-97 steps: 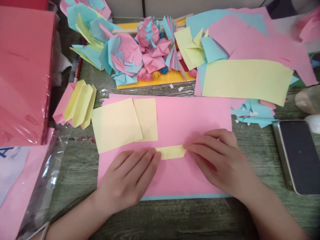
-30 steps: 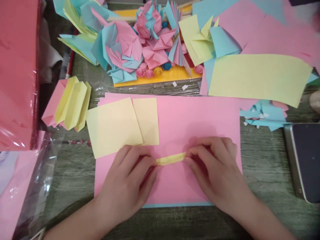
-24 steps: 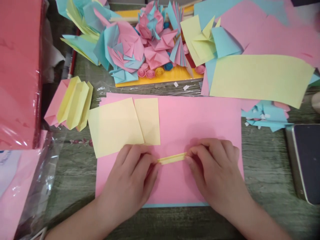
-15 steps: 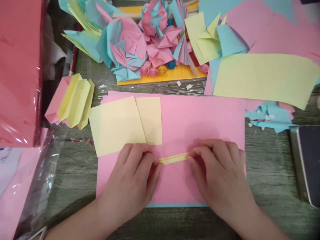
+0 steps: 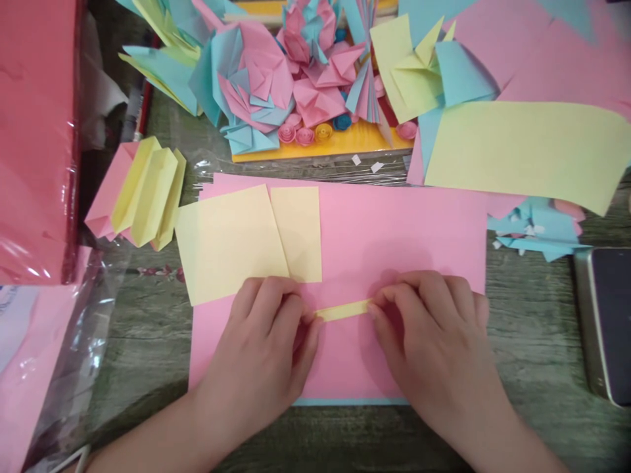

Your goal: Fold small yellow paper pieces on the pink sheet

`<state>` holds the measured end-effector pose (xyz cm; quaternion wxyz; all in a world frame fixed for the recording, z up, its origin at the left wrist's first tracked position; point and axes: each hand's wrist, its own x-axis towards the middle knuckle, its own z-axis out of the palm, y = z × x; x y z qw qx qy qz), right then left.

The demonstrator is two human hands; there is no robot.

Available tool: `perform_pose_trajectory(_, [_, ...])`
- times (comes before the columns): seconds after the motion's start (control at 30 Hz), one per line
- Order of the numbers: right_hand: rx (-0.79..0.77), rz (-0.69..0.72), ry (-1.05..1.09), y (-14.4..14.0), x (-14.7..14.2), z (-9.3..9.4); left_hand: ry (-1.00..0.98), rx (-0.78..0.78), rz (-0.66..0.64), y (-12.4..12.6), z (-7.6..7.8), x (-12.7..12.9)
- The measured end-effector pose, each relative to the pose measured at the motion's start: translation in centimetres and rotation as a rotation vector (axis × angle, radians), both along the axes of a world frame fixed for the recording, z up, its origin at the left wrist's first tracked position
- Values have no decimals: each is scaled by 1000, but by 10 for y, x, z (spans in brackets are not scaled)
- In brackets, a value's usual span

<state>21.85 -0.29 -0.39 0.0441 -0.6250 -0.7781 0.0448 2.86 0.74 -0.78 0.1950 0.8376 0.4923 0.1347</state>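
Between my two hands a narrow folded strip of yellow paper (image 5: 344, 311) is stretched, tilting slightly up to the right. My left hand (image 5: 269, 338) pinches its left end between thumb and fingers. At the other end, thumb and index finger of my right hand (image 5: 431, 335) are closed on it. Beneath lies a stack of pink paper sheets (image 5: 404, 230), with a blue edge showing at the bottom. Just beyond my left hand, a larger yellow paper piece (image 5: 231, 243) overlaps a smaller yellow piece (image 5: 300, 230) on the pink sheet.
A pleated yellow and pink paper (image 5: 145, 194) sits left of the stack. Folded paper flowers (image 5: 261, 72) and rolled paper coils lie at the back. A red plastic-wrapped pack (image 5: 37, 138) is at far left, blue scraps (image 5: 539, 226) and a dark-topped metallic device (image 5: 608, 322) at right.
The strip now looks flatter, its dark lengthwise gap no longer showing. Both hands keep their pinch at the ends. The whole view has shifted slightly.
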Motion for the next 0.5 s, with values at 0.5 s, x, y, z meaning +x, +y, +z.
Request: perform_pose_trajectory(0.5, [7,-7,-18,0,-1,2,26,-44,53,-2,-1,0])
